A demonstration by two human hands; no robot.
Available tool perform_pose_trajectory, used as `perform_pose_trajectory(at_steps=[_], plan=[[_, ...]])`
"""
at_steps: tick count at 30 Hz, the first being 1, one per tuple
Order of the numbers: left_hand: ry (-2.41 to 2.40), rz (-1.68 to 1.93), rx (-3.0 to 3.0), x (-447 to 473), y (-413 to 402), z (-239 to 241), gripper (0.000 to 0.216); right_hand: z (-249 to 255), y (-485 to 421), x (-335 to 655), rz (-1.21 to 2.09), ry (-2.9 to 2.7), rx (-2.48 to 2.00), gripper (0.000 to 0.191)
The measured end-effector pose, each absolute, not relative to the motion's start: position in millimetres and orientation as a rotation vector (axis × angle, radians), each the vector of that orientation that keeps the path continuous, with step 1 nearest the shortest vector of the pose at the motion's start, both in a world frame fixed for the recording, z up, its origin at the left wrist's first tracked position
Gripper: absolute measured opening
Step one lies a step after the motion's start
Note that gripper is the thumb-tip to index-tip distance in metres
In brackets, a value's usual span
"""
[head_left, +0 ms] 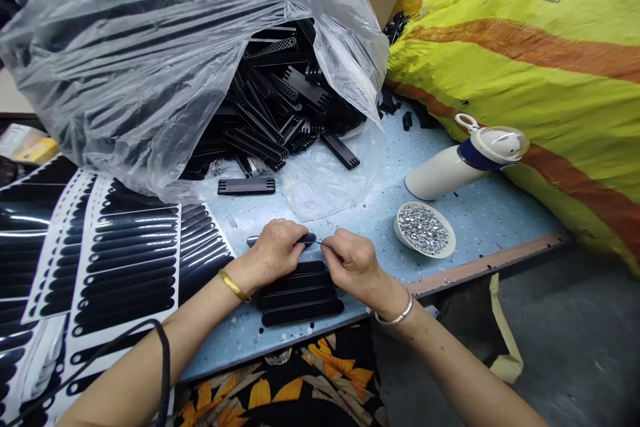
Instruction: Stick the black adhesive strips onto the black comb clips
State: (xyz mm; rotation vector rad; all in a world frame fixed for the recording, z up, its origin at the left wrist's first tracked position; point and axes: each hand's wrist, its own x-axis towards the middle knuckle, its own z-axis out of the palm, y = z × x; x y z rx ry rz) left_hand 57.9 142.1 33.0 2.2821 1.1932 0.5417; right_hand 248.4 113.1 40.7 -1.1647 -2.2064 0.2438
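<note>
Nearest to us, at the lower edge, a flowered cloth (300, 380) covers the person's lap, and a black cable (163, 360) crosses the left forearm. Both forearms reach up onto a pale blue surface (490, 213).

The left hand (273, 253), with a gold bangle (234, 285) at the wrist, is curled down over a narrow black strip (309, 238) and grips it against the surface. We see the strip's two ends poking out on either side of the fingers. The right hand (353, 263), wearing a silver bangle (395, 317), pinches a thin pin (324, 243) between thumb and forefinger. The pin's tip sits at the right end of the strip.

Just below both hands, a row of black strips (300, 297) lies side by side near the front edge of the surface. To the left, white sheets (125, 253) carrying rows of glossy black stickers overlap one another.

Behind the hands, a clear plastic bag (150, 47) gapes toward us and spills black combs (280, 100). A single comb (247, 186) lies alone just in front of it.

To the right we note a white bowl (401, 235) of small shiny bits and a white bottle (440, 177) lying on its side. Beyond them is a yellow sack (525, 47) with orange bands.
</note>
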Motion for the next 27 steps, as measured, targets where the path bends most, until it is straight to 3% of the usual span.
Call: perform_pose_trajectory(at_steps=[22, 27], plan=[[1.195, 0.542, 2.252, 57.4, 142.7, 30.1, 0.011, 50.3, 116.3, 238.3, -0.012, -2.356, -1.127, 0.030], [1.192, 0.513, 2.266, 57.0, 143.0, 32.0, 0.012, 49.3, 119.5, 241.0, 0.105, -2.353, -1.153, 0.028]])
